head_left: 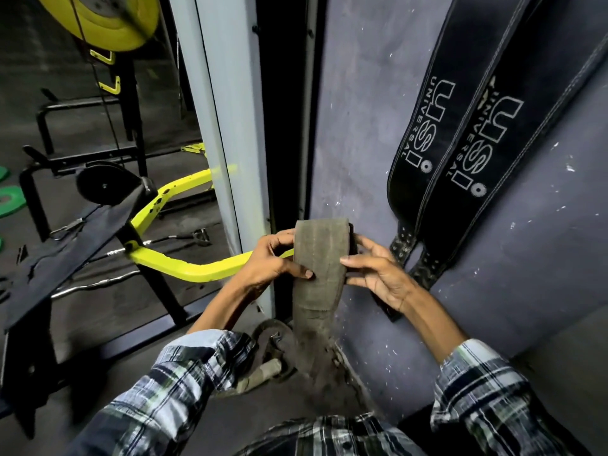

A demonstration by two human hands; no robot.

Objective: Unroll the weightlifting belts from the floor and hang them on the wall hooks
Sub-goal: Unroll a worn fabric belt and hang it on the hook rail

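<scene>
A worn grey-brown weightlifting belt [318, 284] hangs upright in front of me, partly unrolled, its loose end trailing down toward the floor. My left hand [274, 263] grips its left edge, thumb pressed on the face. My right hand [378, 271] holds the right edge, fingers curled behind it. Two black belts with white lettering hang side by side on the purple wall, one [424, 126] to the left of the other [483, 153]. Their hooks are out of view.
Another rolled belt [273, 343] lies on the floor under my hands. A mirror with a pale frame [230, 126] stands left of the wall. A yellow and black gym machine [158, 205], a bench and a yellow weight plate [108, 18] fill the left side.
</scene>
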